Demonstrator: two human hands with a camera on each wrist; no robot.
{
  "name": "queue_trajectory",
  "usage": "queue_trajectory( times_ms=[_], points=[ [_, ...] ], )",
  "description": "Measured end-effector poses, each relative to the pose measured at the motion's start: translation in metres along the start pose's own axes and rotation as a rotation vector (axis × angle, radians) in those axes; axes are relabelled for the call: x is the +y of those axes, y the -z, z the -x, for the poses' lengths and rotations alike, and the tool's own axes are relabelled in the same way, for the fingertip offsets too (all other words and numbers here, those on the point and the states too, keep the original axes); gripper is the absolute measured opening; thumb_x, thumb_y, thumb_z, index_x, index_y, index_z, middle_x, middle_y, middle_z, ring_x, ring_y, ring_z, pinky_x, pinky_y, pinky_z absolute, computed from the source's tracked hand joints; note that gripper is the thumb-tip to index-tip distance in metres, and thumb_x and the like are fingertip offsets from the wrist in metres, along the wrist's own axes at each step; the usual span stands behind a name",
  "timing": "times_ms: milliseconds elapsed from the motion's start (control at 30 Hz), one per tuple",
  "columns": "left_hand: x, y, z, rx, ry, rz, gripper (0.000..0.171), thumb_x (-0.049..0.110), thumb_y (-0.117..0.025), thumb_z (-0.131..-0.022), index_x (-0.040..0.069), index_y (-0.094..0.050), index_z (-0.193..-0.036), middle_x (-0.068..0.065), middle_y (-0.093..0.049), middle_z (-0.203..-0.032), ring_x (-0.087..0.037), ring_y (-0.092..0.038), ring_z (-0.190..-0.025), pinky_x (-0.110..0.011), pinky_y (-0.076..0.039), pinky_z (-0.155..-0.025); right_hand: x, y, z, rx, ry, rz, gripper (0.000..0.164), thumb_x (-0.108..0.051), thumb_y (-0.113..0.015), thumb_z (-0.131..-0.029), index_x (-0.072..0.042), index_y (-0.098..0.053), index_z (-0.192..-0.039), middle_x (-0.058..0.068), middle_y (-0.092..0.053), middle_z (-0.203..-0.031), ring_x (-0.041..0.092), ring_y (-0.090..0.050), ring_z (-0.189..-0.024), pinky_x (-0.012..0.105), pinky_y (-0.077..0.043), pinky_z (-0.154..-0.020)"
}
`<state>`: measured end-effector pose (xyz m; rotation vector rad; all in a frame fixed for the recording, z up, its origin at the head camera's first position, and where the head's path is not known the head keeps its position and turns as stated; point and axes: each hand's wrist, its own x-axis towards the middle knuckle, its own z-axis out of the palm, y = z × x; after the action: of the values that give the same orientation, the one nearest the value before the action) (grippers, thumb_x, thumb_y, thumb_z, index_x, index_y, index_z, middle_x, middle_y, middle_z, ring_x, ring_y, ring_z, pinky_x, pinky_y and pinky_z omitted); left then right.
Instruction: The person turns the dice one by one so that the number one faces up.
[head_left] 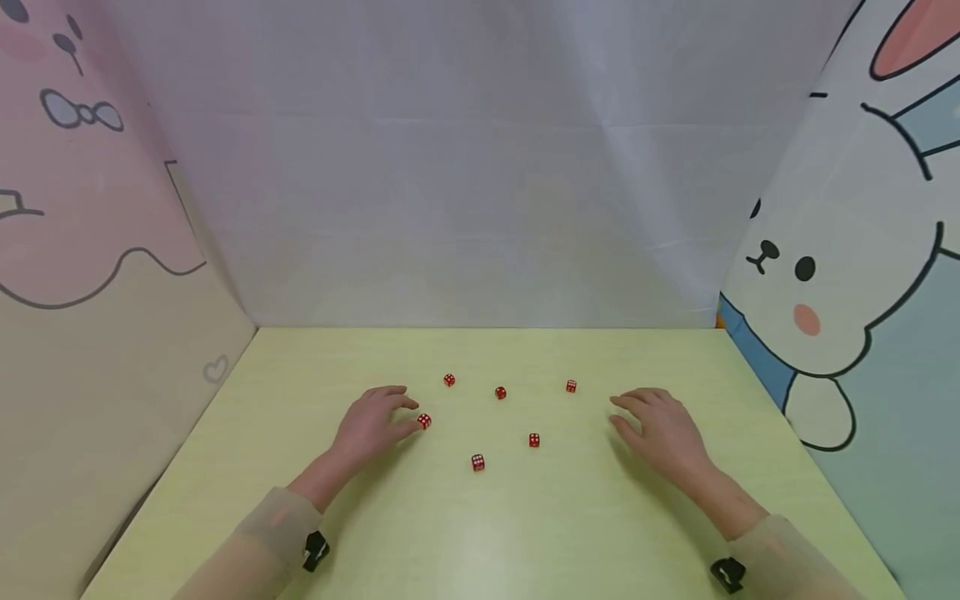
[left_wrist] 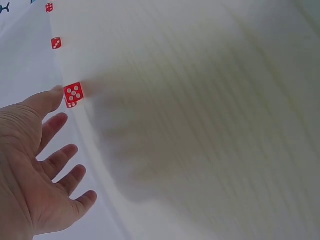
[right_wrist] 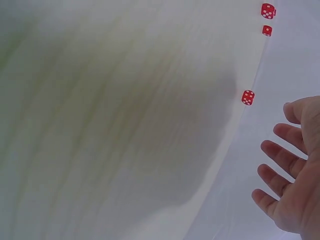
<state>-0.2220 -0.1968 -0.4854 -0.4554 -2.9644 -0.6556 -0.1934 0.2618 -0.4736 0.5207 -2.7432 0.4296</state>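
Observation:
Several small red dice with white pips lie scattered on the pale yellow table (head_left: 480,542). My left hand (head_left: 372,425) hovers at the left, fingers spread and loosely bent. Its thumb tip is right beside the leftmost die (head_left: 424,421); whether they touch I cannot tell. In the left wrist view a die (left_wrist: 73,92) showing five pips appears by the thumb. On the right side my right hand (head_left: 663,429) hangs over the table with relaxed fingers and nothing in it. Nearest to it is the far right die (head_left: 571,386), a short way to its left.
Between the hands are a back left die (head_left: 449,380), a middle die (head_left: 501,392) and two front dice, one further right (head_left: 534,440) and one closer (head_left: 478,462). A white cloth wall (head_left: 480,183) closes the back; printed cartoon panels (head_left: 892,350) flank the table.

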Motion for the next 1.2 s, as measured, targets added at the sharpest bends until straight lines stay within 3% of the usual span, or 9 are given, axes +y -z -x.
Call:
queue_trajectory(
  times_ms=[267,600,1200],
  points=[
    [0.002,-0.009,-0.006,-0.004,0.063,-0.044,0.031,0.043,-0.081,-0.087,0.017,-0.078,-0.103,-0.014,-0.059,-0.142,-0.039,-0.049,-0.134,-0.058,-0.042,-0.106,0.0,-0.006,0.0,-0.014,0.007,0.001,0.032,-0.024,-0.072,-0.095,-0.007,-0.074,-0.122,0.013,-0.071,-0.118,0.039,-0.058,-0.117,0.057,-0.047,-0.097],
    [0.009,-0.013,-0.008,-0.001,0.087,-0.078,0.025,0.039,-0.082,-0.086,0.016,-0.074,-0.095,-0.014,-0.06,-0.141,-0.038,-0.05,-0.133,-0.058,-0.043,-0.105,0.001,-0.01,0.002,-0.036,-0.005,0.002,0.033,-0.027,-0.071,-0.096,-0.006,-0.074,-0.122,0.013,-0.07,-0.119,0.04,-0.058,-0.117,0.057,-0.046,-0.099],
    [0.002,-0.014,-0.002,0.002,0.061,0.021,0.019,0.034,-0.08,-0.09,0.019,-0.078,-0.101,-0.014,-0.061,-0.14,-0.041,-0.05,-0.133,-0.061,-0.04,-0.107,0.008,-0.01,0.002,-0.05,-0.019,0.024,0.032,-0.024,-0.072,-0.096,-0.004,-0.074,-0.122,0.015,-0.07,-0.119,0.042,-0.058,-0.116,0.058,-0.047,-0.097]
  ],
)
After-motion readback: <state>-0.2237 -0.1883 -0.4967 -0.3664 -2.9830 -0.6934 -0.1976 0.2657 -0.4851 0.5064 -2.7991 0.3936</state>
